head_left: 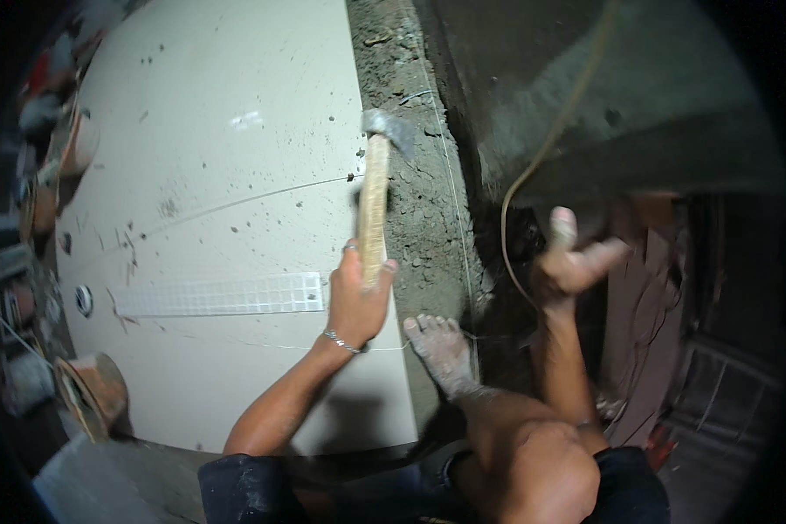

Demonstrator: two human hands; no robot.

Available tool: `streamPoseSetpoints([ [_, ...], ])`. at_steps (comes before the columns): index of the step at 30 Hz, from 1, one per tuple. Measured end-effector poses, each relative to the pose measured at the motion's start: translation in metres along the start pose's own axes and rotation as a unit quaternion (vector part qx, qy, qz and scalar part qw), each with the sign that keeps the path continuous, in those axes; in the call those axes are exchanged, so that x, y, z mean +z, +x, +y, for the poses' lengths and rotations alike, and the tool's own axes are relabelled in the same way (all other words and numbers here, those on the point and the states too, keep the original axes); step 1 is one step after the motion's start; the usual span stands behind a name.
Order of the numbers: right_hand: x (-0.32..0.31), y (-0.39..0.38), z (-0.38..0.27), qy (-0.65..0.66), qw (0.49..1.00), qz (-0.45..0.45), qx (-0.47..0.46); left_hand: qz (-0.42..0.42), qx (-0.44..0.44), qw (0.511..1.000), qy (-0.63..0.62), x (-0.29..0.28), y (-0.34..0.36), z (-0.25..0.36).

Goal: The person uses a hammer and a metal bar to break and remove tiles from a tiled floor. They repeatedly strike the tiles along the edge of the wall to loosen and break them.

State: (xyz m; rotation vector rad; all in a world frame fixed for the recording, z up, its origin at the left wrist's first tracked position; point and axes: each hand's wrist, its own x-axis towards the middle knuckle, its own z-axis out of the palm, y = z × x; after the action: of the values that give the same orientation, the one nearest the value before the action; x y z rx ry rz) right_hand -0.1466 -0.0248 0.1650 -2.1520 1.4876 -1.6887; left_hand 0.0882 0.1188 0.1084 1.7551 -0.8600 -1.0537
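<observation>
My left hand (358, 301) is wrapped round the wooden handle of a hammer (375, 196). Its grey metal head lies at the right edge of a large cream tile (236, 236), beside a strip of wet grey mortar (419, 196). To the right, over the dark recess, my right hand (576, 266) is raised and smeared by motion. Its fingers look spread, with nothing seen in them. My bare, mortar-covered foot (443, 345) rests on the mortar strip.
A long white gridded strip (227, 294) lies across the tile, among dark crumbs. A string (450, 166) runs along the mortar. A cable (533, 166) hangs at the right. An orange-brown bucket (105, 384) stands by the tile's left edge, near other clutter.
</observation>
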Motion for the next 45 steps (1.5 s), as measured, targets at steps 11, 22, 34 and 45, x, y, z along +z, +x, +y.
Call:
streamPoseSetpoints([
  [11,0.037,-0.154,0.051,-0.25,0.823,-0.478,0.178,-0.168,0.006,0.956,0.24,-0.187,-0.152,-0.045],
  [22,-0.004,-0.088,-0.019,-0.312,0.629,-0.686,-0.193,-0.179,-0.044,0.971,0.151,-0.235,-0.235,-0.096],
  [34,0.024,-0.072,0.019,-0.316,0.523,-0.722,-0.325,-0.072,-0.143,0.983,0.089,-0.271,-0.26,-0.147],
  [45,0.228,-0.078,0.11,-0.141,0.835,-0.432,-0.311,0.169,-0.142,0.974,0.056,-0.33,-0.31,-0.216],
])
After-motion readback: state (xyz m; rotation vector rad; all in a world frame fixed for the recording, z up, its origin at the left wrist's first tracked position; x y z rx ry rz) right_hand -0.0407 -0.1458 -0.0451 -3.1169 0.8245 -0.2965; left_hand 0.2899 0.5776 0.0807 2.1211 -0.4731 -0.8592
